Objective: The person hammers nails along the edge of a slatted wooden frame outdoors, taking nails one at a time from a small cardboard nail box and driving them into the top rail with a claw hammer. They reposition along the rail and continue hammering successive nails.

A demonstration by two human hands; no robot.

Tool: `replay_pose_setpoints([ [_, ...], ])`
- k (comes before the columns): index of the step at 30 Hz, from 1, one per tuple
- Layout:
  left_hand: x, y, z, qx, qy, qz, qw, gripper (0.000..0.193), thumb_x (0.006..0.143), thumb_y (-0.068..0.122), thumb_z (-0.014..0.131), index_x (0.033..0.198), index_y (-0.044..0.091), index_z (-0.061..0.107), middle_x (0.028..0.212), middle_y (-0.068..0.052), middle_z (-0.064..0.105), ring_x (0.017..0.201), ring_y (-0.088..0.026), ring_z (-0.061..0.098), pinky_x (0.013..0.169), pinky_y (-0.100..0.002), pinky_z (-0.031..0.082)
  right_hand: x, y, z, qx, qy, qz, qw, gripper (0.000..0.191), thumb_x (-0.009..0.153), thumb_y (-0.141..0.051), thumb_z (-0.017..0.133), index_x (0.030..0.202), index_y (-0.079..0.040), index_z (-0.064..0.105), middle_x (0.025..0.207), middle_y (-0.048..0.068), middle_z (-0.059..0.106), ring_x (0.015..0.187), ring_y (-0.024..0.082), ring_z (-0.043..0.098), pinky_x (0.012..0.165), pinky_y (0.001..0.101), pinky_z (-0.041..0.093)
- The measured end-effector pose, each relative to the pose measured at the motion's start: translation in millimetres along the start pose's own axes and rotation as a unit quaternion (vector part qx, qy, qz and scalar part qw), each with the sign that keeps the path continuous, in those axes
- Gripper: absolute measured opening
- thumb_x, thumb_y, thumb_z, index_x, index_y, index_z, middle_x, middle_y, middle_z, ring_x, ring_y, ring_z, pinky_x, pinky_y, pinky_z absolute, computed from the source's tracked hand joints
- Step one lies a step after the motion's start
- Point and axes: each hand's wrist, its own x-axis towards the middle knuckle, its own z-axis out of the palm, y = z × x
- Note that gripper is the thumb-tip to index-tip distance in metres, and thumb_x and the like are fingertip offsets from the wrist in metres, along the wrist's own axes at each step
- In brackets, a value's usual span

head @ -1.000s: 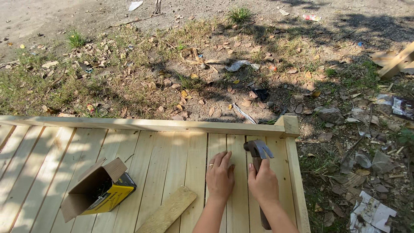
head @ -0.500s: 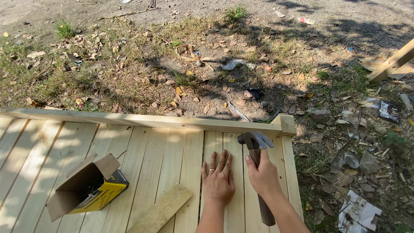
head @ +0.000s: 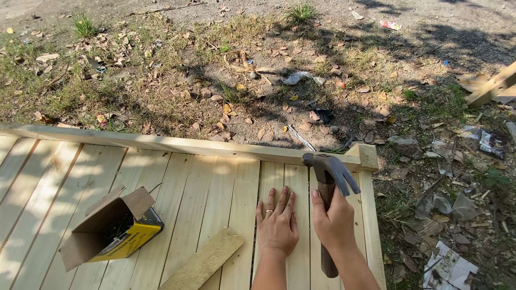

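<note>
Hammer [head: 329, 177] sits in my right hand [head: 334, 223], which is wrapped around the wooden handle partway down; the butt of the handle pokes out below my wrist and the metal head with its claw stands above my fingers, near the far rail [head: 177, 144] of the deck. The head is raised off the boards, close to the corner post [head: 368, 157].

My left hand [head: 277, 224] lies flat on the planks [head: 215, 193] just beside the right one, palm down, fingers stretched forward and held loosely together, a ring on one finger. It holds nothing that I can see. The two hands are close but not touching, with the hammer handle on the outer side of the right.

To the left, well apart from both hands, an open cardboard box [head: 110, 228] with a yellow side rests on the planks, its flaps up; I cannot make out the dark contents clearly. A short offcut [head: 203, 260] of wood lies diagonally between the box and my left arm.

Beyond the rail is bare ground [head: 242, 75] with dry leaves, tufts of grass and scattered litter, partly in shade. More timber [head: 492, 86] lies at the far right edge
</note>
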Motion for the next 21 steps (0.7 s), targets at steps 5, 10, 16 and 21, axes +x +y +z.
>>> replay_pose_setpoints([
  [5, -0.6, -1.7, -1.0, -0.003, -0.017, -0.004, 1.0, 0.057, 0.098, 0.027, 0.045, 0.154, 0.027, 0.04, 0.165, 0.008, 0.027, 0.154, -0.023, 0.017, 0.121, -0.053, 0.008, 16.8, 3.3, 21.0, -0.084, -0.084, 0.045, 0.992, 0.044, 0.095, -0.025, 0.063, 0.131, -0.004, 0.05, 0.082, 0.026, 0.071, 0.079, 0.049, 0.067, 0.07, 0.0557, 0.051],
  [10, 1.3, -1.5, 0.6, -0.006, 0.001, -0.002, 1.0, 0.057, 0.097, 0.027, 0.045, 0.154, 0.026, 0.041, 0.165, 0.008, 0.029, 0.154, -0.023, 0.019, 0.121, -0.053, 0.009, 10.1, 7.6, 5.1, -0.051, -0.047, 0.016, 0.997, 0.041, 0.094, -0.025, 0.062, 0.127, -0.003, 0.05, 0.078, 0.024, 0.071, 0.074, 0.047, 0.069, 0.064, 0.0547, 0.052],
  [16, 0.5, -1.7, 0.6, -0.015, -0.003, -0.001, 1.0, 0.056, 0.097, 0.027, 0.046, 0.153, 0.026, 0.042, 0.165, 0.007, 0.029, 0.154, -0.023, 0.018, 0.122, -0.053, 0.008, 8.6, 9.5, 22.4, -0.073, -0.059, 0.024, 0.995, 0.037, 0.096, -0.028, 0.062, 0.121, -0.002, 0.054, 0.083, 0.025, 0.072, 0.078, 0.047, 0.07, 0.07, 0.0544, 0.053],
  [21, 2.7, -4.4, 6.0, -0.012, 0.01, 0.004, 1.0, 0.056, 0.097, 0.028, 0.046, 0.153, 0.026, 0.042, 0.166, 0.007, 0.028, 0.154, -0.023, 0.018, 0.121, -0.052, 0.008, 7.9, 26.6, 27.1, -0.084, -0.078, 0.072, 0.991, 0.041, 0.093, -0.03, 0.061, 0.124, -0.003, 0.054, 0.089, 0.026, 0.073, 0.087, 0.049, 0.069, 0.075, 0.0562, 0.052],
])
